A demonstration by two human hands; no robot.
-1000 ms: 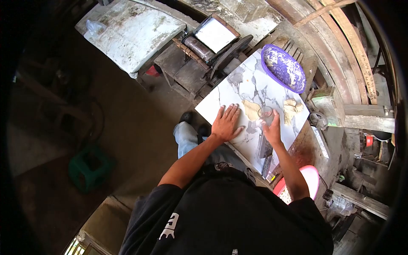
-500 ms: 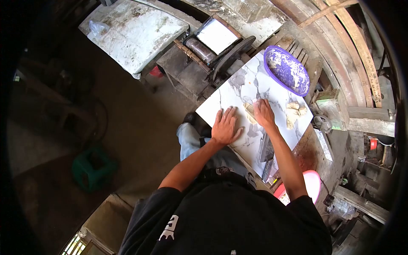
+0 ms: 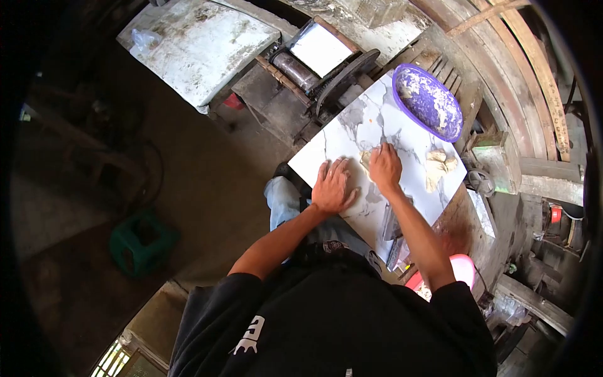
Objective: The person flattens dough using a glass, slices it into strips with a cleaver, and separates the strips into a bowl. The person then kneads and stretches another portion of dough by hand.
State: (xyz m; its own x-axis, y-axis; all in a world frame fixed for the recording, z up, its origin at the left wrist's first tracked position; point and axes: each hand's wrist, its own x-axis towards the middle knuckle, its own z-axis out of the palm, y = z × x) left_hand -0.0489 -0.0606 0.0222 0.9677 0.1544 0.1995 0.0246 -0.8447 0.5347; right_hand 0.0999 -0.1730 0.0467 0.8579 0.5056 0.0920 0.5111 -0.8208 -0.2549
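Note:
My left hand [image 3: 333,186] lies flat on the marble-patterned board [image 3: 339,129], fingers stretched and a little apart, with nothing in it. Just right of it, my right hand [image 3: 385,166] has its fingers curled over a pale piece of dough [image 3: 364,161]. Only the dough's left edge shows; the rest is hidden under that hand. Farther right on the board sits a folded lump of dough [image 3: 436,168]. A dark, flat-bladed tool [image 3: 392,221] rests beneath my right forearm, partly covered by it.
A purple basin [image 3: 427,103] streaked with white stands at the board's far right corner. Beyond the board is a roller machine [image 3: 295,70] with a large wheel [image 3: 345,81]. A pink-rimmed bowl [image 3: 463,269] is by my right elbow. A green stool [image 3: 143,242] stands at left.
My right hand has curled over the dough and drawn slightly nearer, covering more of it. My left hand stays flat in place. The view has shifted slightly.

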